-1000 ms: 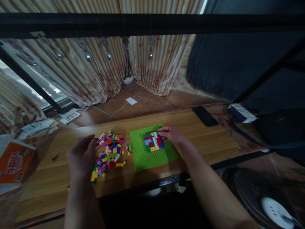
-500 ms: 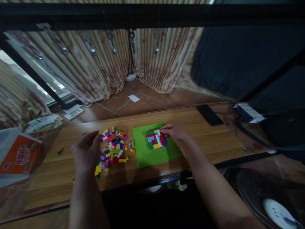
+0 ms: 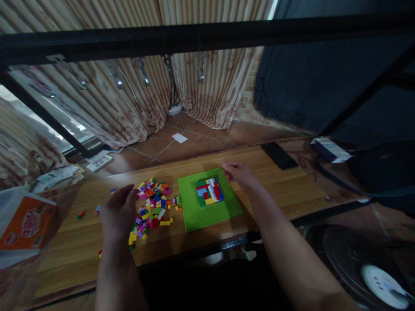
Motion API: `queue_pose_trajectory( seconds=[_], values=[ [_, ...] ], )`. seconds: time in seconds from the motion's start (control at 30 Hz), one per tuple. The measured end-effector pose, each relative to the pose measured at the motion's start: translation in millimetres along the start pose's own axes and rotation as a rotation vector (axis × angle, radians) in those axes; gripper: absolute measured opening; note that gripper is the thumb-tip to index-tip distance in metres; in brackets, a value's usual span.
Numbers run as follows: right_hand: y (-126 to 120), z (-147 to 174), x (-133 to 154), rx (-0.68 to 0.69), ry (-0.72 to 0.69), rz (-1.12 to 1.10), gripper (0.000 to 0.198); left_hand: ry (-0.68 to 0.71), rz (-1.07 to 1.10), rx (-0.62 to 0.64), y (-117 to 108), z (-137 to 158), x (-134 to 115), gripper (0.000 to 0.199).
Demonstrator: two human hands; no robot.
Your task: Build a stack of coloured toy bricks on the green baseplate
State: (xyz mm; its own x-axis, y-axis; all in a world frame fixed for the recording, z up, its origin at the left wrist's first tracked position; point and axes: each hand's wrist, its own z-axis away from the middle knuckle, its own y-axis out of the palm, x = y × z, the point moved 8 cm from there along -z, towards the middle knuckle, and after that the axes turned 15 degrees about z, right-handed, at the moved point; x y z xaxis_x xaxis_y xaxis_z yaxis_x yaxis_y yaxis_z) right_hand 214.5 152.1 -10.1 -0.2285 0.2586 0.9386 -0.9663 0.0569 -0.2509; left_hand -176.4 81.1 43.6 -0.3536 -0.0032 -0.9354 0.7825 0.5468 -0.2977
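Note:
A square green baseplate point(image 3: 189, 216) lies on the wooden table. Near its middle sits a flat block of bricks point(image 3: 210, 192) in red, white, blue, green and yellow. Over the plate's far right corner is my right hand point(image 3: 239, 173), its fingers pinched together and apart from the block; whatever they may hold is too small to see. My left hand point(image 3: 117, 209) hovers at the left side of a heap of loose coloured bricks point(image 3: 154, 201), thumb and fingers slightly apart, with no brick visible in it. A few bricks point(image 3: 177, 201) touch or lie close to the plate's left edge.
A black phone point(image 3: 279, 155) lies on the table point(image 3: 71, 255) at the far right, a blue-and-white pack point(image 3: 330, 149) beyond it. Stray bricks point(image 3: 81, 214) lie left of my left hand. An orange-and-white box point(image 3: 27, 222) stands at the left; a dark bar point(image 3: 194, 34) crosses above.
My right hand has lifted off the brick block's far right corner and moved slightly away from it. My left hand stays beside the heap. The camera view has tilted a little.

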Motion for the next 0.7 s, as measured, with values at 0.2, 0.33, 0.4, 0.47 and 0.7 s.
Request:
queue_pose_trajectory(
  seconds=[0.2,0.33,0.4,0.47,0.7],
  values=[
    [-5.2,8.8,27.9,-0.129,-0.156,-0.067,0.025,0.004,0.069,-0.027,-1.2,1.6,-1.8,0.04],
    [7.7,22.6,47.7,-0.154,-0.291,-0.039,0.023,-0.024,0.178,-0.098,-8.4,3.3,-1.9,0.038],
    [18.1,31.4,58.1,-0.143,-0.378,-0.002,0.022,-0.024,0.231,-0.137,-13.7,2.8,-1.5,0.038],
    [31.2,39.8,64.3,-0.125,-0.439,0.048,0.021,-0.017,0.284,-0.167,-18.8,1.6,-0.5,0.038],
    [109.9,69.4,64.5,0.13,-0.636,0.375,0.013,0.001,0.43,-0.234,-31.1,1.3,1.3,0.035]
  ],
)
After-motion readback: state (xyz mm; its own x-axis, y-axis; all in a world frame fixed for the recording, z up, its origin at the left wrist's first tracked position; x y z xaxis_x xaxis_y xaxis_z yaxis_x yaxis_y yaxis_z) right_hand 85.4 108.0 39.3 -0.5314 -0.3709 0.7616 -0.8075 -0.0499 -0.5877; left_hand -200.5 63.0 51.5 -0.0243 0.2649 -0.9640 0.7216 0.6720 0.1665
